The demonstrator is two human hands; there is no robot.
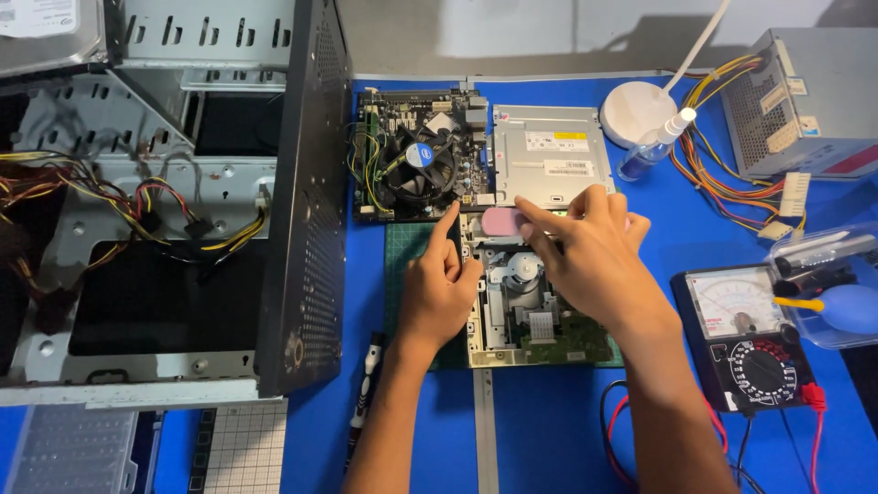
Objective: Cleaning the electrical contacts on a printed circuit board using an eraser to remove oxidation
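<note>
An opened optical drive [526, 311] lies on a green mat [402, 265], its motor hub and circuit board exposed. My left hand [439, 293] rests on the drive's left edge, with its fingers pinching a thin dark part there. My right hand [585, 256] reaches over the drive's top and holds a pink oblong piece [501, 220] at the fingertips. Just behind the drive lie a motherboard with a round cooler fan [416, 160] and the drive's grey metal cover [549, 155].
An open computer case [165, 201] with coloured wires fills the left. A dark screwdriver [364, 384] lies beside my left forearm. An analog multimeter [745, 334] with leads, a clear box with a blue blower [837, 293], a power supply [805, 101], a spray bottle [654, 146] and a white lamp base [636, 110] stand right.
</note>
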